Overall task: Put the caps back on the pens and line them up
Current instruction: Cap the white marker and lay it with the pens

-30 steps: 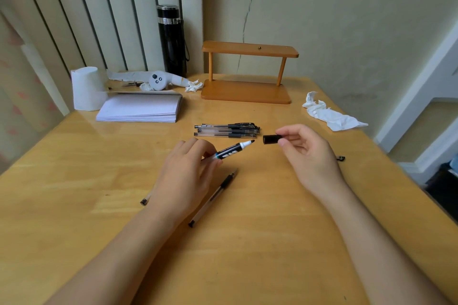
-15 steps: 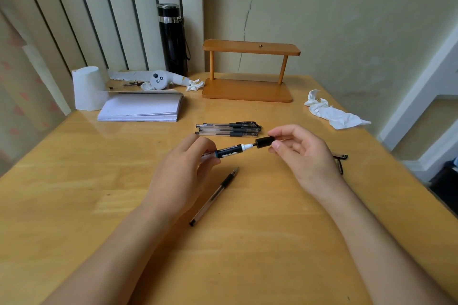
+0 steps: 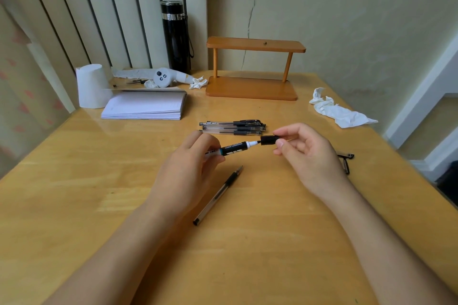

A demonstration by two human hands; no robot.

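Observation:
My left hand (image 3: 184, 172) grips a black whiteboard marker (image 3: 234, 148) by its barrel, white tip pointing right. My right hand (image 3: 307, 153) pinches the marker's black cap (image 3: 268, 140) between thumb and fingers, its mouth just touching the tip. An uncapped clear pen with a black grip (image 3: 218, 195) lies diagonally on the wooden table (image 3: 74, 181) below the hands. Several capped clear pens (image 3: 233, 127) lie side by side in a row behind the hands. Loose black pen caps (image 3: 346, 160) rest to the right of my right hand, partly hidden by it.
A stack of paper (image 3: 146, 106) and a white paper roll (image 3: 91, 85) sit at the back left, with a black flask (image 3: 176, 37) behind. A small wooden shelf (image 3: 252, 69) stands at the back centre. A crumpled tissue (image 3: 339, 110) lies at the right.
My right hand carried the cap leftward to the marker tip; a second ago a gap separated them. My left hand lifted the marker slightly and kept its hold.

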